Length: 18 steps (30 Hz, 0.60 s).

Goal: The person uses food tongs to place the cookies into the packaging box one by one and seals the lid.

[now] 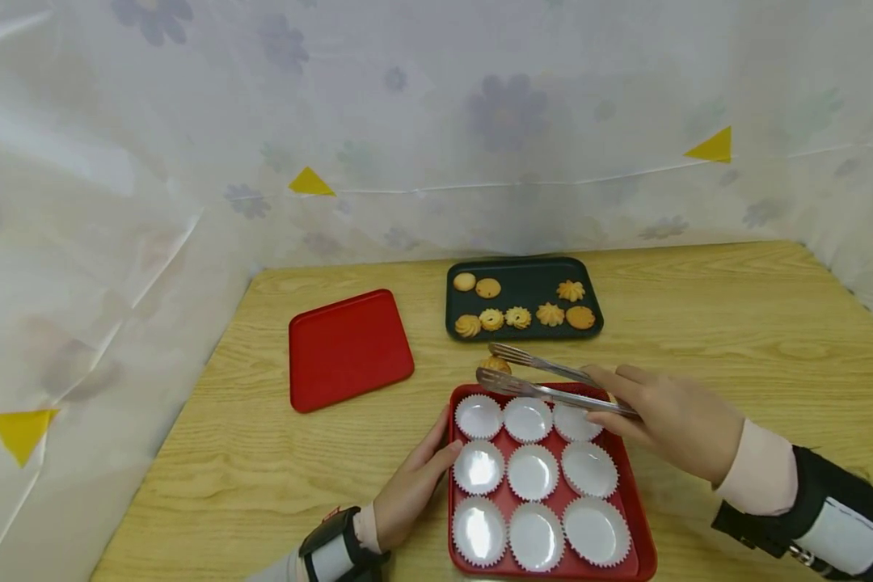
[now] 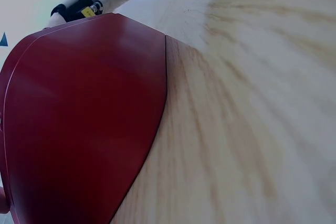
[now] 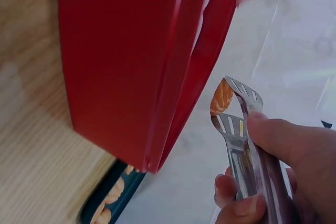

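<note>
My right hand (image 1: 672, 416) grips metal tongs (image 1: 563, 396), thumb on one side and fingers on the other. Between the slotted tips they pinch a ridged golden cookie (image 3: 222, 97), above the far edge of a deep red box (image 1: 642, 509). White fluted paper cups (image 1: 533, 473) stand in rows inside that box, with no cookies in them; the tongs and right fingers partly cover the far row. At the box's left wall, my left hand (image 1: 416, 485) holds on, thumb over the rim and fingers along the outside.
Behind the box lies a dark green tray (image 1: 527, 279) with several cookies, some round, some star-shaped or swirled. A flat red lid (image 1: 351, 349) rests on the wooden table (image 1: 247, 477) to the left. A pale flowered sheet (image 1: 436, 105) with yellow markers walls off the back and sides.
</note>
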{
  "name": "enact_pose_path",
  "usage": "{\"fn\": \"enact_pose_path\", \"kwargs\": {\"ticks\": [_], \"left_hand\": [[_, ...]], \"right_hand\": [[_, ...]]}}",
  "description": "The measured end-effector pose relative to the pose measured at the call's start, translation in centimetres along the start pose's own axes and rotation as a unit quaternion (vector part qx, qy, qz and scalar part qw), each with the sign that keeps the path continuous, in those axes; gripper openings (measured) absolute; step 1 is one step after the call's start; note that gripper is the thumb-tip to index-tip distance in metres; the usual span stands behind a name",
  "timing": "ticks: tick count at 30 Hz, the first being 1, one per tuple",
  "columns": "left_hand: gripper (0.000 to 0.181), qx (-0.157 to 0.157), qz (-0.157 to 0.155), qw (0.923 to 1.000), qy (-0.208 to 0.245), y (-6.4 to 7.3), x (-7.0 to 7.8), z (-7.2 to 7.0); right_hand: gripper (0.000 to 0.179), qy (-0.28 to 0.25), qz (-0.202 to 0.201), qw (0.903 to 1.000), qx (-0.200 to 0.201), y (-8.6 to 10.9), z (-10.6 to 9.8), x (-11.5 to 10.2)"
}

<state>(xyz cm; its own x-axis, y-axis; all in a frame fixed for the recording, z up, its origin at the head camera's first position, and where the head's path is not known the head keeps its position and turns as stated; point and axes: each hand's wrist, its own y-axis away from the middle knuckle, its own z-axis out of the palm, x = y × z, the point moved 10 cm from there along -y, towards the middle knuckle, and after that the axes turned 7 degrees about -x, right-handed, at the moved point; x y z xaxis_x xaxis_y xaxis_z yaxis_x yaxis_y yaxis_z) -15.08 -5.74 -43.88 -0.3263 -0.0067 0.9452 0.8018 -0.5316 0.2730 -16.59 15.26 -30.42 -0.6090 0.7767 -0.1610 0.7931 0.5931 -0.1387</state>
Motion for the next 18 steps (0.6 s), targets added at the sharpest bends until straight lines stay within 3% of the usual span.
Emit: {"fn": "enact_pose_path", "kwargs": {"ticks": [18], "left_hand": [[0.066, 0.004, -0.009, 0.9999, -0.007, -0.2, 0.0, -0.2]], "right_hand": [[0.055, -0.031, 0.002, 0.9959, -0.084, -0.1, 2.8, -1.5]]}}
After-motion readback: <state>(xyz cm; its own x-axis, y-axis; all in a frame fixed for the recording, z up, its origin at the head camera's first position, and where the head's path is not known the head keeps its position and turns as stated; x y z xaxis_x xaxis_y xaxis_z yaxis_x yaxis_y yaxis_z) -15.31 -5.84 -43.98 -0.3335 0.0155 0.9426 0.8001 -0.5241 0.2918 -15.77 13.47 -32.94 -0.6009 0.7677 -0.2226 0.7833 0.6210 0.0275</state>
